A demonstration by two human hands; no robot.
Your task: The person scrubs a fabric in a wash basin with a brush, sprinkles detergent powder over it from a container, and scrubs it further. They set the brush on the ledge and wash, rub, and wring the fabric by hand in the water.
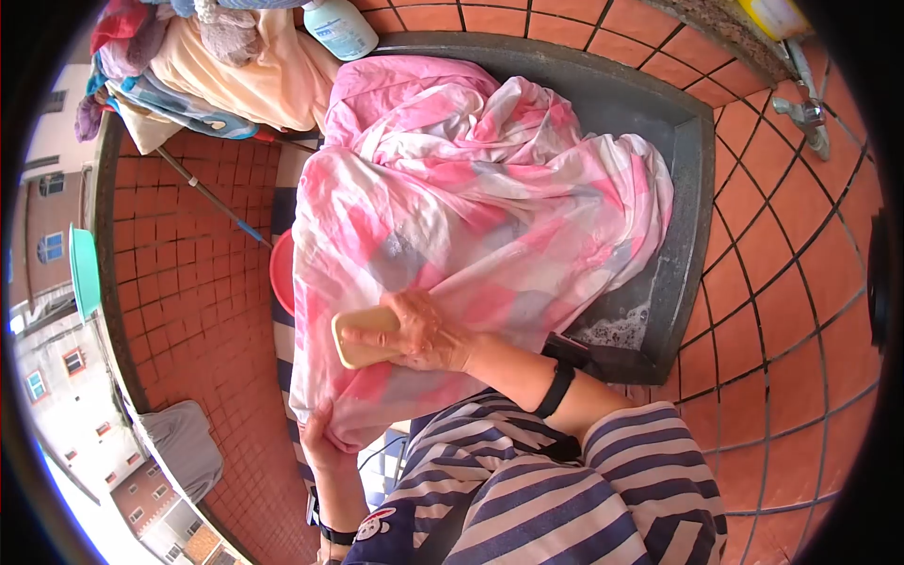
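Note:
A wet bedsheet [414,226] with pink, white and grey patches lies bunched over the grey stone sink [650,85] and hangs over its front edge. My right hand [424,334] is closed around a pale yellow bar of laundry soap [358,323], which rests on or just above the sheet. At the sheet's lower left corner, the fingers of my left hand [325,443] are closed on the edge of the fabric. Suds [617,330] show in the sink's lower right corner.
A blue-white bottle [339,28] stands behind the sink, near a pile of laundry [245,66]. Part of a red basin [282,273] shows left of the sheet. A tap [805,118] is on the tiled wall at right. A grey cloth [184,447] hangs over the left ledge.

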